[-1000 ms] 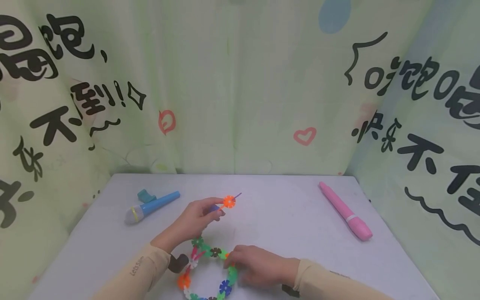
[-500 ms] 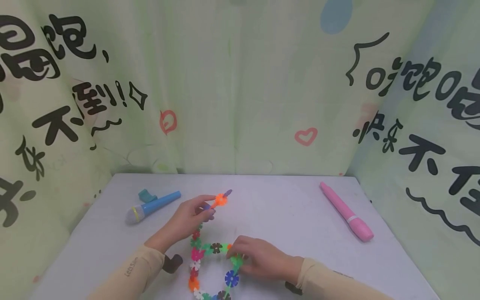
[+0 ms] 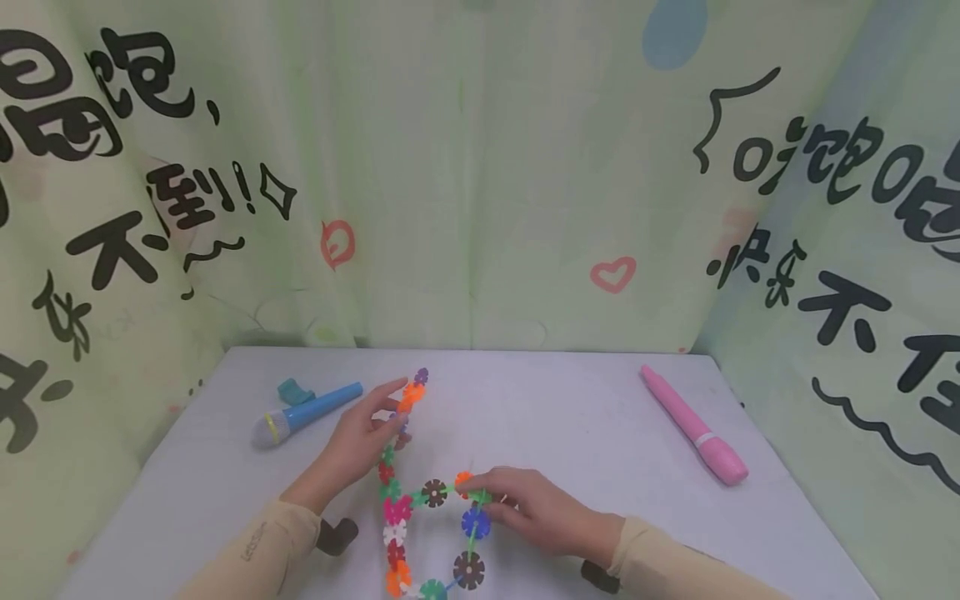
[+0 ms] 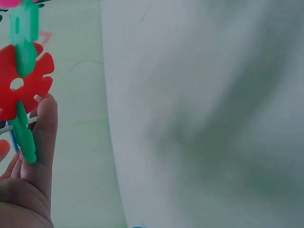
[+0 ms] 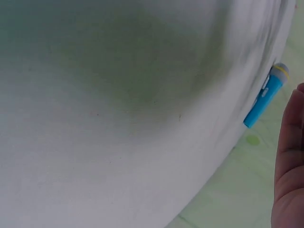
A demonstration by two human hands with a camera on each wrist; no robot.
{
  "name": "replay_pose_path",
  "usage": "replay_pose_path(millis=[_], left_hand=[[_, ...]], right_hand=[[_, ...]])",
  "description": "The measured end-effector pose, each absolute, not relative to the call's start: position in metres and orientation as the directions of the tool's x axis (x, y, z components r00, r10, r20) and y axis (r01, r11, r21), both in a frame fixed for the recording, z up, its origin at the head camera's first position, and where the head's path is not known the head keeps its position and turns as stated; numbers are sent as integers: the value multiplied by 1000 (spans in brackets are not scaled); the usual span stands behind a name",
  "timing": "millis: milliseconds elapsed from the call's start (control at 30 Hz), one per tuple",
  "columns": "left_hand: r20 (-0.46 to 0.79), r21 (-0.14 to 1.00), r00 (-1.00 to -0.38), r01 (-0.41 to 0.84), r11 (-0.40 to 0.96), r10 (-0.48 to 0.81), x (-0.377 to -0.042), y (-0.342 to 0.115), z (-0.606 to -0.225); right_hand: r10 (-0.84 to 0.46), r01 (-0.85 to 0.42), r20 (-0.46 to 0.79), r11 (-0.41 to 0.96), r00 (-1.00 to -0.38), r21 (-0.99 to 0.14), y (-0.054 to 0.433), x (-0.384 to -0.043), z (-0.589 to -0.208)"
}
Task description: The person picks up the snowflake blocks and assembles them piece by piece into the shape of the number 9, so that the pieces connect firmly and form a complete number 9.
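Observation:
A chain of interlocking snowflake discs (image 3: pixel 397 509) forms a loop with a straight tail at the front of the table. My left hand (image 3: pixel 363 429) holds the tail near its far end, by an orange disc (image 3: pixel 412 395) with a purple disc (image 3: pixel 422 377) beyond it. In the left wrist view, a red disc (image 4: pixel 40 85) joined to green ones hangs beside the fingers. At the loop's far right corner my right hand (image 3: pixel 543 508) pinches a green disc (image 3: pixel 480 497), above a blue disc (image 3: pixel 476 524). The loop's near part runs out of the head view.
On the left of the table lie a blue toy microphone (image 3: pixel 315 408) and a small teal piece (image 3: pixel 295 392). A pink toy microphone (image 3: pixel 693 425) lies at the right. Printed curtains (image 3: pixel 480 167) stand behind the white table (image 3: pixel 585 417) and along its sides.
The left hand has drawn the tail leftward and away, so the tail has straightened. The loop has become more angular, with its right side shifted slightly right along with my right hand.

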State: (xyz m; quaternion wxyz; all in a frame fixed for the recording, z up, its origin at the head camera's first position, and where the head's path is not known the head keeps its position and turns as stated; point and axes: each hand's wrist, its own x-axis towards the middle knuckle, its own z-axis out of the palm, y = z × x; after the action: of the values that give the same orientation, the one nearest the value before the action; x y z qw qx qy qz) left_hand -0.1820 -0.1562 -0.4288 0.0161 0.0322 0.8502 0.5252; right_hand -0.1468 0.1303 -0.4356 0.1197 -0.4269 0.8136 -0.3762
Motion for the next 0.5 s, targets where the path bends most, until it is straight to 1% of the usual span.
replay_pose_path(millis=[133, 233, 333, 500], left_hand=[[-13, 896, -998, 15, 444, 60, -179, -157, -434], [-15, 911, -997, 15, 411, 70, -176, -158, -438], [-3, 919, -996, 32, 394, 89, -174, -158, -441], [7, 907, -996, 45, 418, 91, -172, -157, -443]], right_hand=[[-747, -423, 54, 315, -663, -849, 130, -148, -432], [-729, -301, 21, 255, -684, -919, 131, -150, -428], [-725, -206, 15, 175, -689, -963, 133, -154, -424], [-659, -20, -79, 141, -748, -990, 134, -159, -417]])
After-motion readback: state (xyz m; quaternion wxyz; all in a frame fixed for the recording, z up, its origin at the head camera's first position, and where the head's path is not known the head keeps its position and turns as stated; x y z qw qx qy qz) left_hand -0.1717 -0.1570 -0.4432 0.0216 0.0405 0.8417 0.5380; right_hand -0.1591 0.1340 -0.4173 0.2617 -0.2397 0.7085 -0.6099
